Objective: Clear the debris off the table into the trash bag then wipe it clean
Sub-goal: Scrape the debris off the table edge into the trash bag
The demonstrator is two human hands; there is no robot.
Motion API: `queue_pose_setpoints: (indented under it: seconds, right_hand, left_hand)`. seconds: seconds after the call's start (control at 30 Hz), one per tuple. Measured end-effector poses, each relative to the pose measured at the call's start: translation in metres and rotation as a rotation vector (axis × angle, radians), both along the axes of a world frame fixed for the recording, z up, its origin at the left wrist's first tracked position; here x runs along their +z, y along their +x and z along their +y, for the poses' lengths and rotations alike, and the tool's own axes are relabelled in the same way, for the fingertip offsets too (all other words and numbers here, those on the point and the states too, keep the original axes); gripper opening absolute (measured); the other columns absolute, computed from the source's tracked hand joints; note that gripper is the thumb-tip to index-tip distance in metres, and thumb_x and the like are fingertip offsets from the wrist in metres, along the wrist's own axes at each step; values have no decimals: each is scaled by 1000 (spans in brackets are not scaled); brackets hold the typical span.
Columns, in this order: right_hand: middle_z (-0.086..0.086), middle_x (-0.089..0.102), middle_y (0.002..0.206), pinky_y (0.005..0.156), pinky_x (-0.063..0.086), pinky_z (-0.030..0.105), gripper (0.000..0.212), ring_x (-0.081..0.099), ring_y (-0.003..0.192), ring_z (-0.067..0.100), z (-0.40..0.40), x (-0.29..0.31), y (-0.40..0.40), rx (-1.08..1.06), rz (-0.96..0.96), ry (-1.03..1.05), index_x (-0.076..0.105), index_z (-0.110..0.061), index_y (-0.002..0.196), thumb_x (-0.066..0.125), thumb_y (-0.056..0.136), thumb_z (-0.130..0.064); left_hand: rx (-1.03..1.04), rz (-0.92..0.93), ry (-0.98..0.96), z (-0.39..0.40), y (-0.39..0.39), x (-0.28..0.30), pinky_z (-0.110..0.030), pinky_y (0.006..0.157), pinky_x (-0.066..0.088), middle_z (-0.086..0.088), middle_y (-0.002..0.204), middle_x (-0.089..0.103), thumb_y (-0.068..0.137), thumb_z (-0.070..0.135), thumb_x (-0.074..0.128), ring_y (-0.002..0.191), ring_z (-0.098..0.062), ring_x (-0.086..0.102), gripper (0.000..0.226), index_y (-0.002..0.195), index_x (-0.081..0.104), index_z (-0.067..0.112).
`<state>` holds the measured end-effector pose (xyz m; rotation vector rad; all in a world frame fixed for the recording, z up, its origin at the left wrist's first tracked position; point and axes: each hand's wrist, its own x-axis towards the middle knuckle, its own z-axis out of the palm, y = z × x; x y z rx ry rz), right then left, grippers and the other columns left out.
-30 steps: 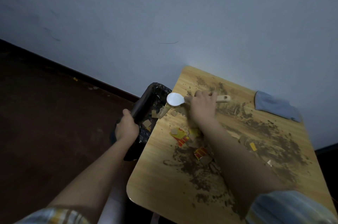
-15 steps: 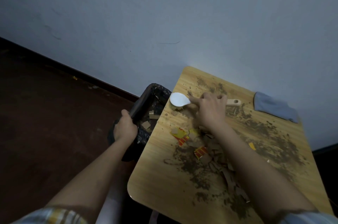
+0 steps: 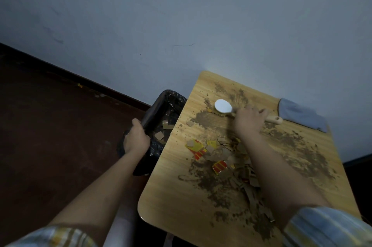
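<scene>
a person sweeps a littered wooden worktop [image 3: 173, 202], with the black trash bag [image 3: 159, 117] as the fixed mark for everything here. the left hand [image 3: 135, 138] has its grip curled round the bag's near rim, holding the mouth open and tight against the worktop's edge, evidently so swept scraps drop straight in; a few cardboard bits already lie inside. the right hand [image 3: 248, 120] has its grip wrapped round the handle of a white-backed brush [image 3: 223, 106], bristles down on the worktop, well away from the bag, probably set for a stroke back toward it. debris [image 3: 219, 158], torn cardboard, red-and-yellow wrapper pieces and brown dirt, lies between brush and bag and beyond. a blue cloth [image 3: 300, 114] waits at the corner farthest from the bag, likely for wiping.
</scene>
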<state>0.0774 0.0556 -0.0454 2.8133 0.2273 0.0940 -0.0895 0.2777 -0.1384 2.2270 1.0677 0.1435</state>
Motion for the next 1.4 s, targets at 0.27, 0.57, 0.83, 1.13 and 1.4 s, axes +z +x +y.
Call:
queue_pose_setpoints:
  seconds: [0.27, 0.57, 0.83, 1.13, 1.4]
  right_hand:
    - [7, 54, 120, 108, 19, 47, 29, 46, 119, 29, 55, -5, -5, 225, -7, 38, 63, -26, 116, 43, 97, -17]
    - [6, 53, 119, 109, 18, 48, 36, 44, 120, 30, 75, -6, -12, 315, -10, 79, 57, -32, 126, 49, 94, -18]
    - [4, 55, 112, 101, 21, 46, 41, 48, 111, 27, 74, 0, -29, 396, 7, 232, 54, -35, 128, 56, 92, -17]
    - [0, 59, 108, 89, 22, 40, 31, 51, 105, 24, 9, 7, -68, 328, 72, 388, 60, -38, 126, 43, 101, -33]
    - [1, 58, 101, 84, 20, 38, 28, 51, 102, 24, -44, 2, -110, 236, 45, 393, 65, -36, 117, 46, 97, -28]
  left_hand:
    - [13, 9, -1, -4, 3, -1, -36, 65, 36, -15, 108, 61, 89, 3, 50, 90, -36, 59, 23, 105, 35, 12]
    - [15, 17, 11, -3, 7, 1, -35, 64, 36, -16, 107, 61, 90, 3, 50, 90, -37, 60, 24, 109, 37, 9]
    - [3, 24, 2, -2, -1, -1, -35, 67, 37, -18, 113, 60, 90, 2, 50, 95, -38, 60, 27, 113, 38, 8]
    - [21, 16, -33, 0, -28, -8, -37, 70, 36, -20, 113, 60, 90, 2, 49, 98, -41, 58, 29, 115, 37, 7]
    - [10, 5, -20, -6, -58, -4, -40, 71, 38, -22, 113, 59, 90, 2, 48, 98, -42, 58, 26, 113, 37, 6]
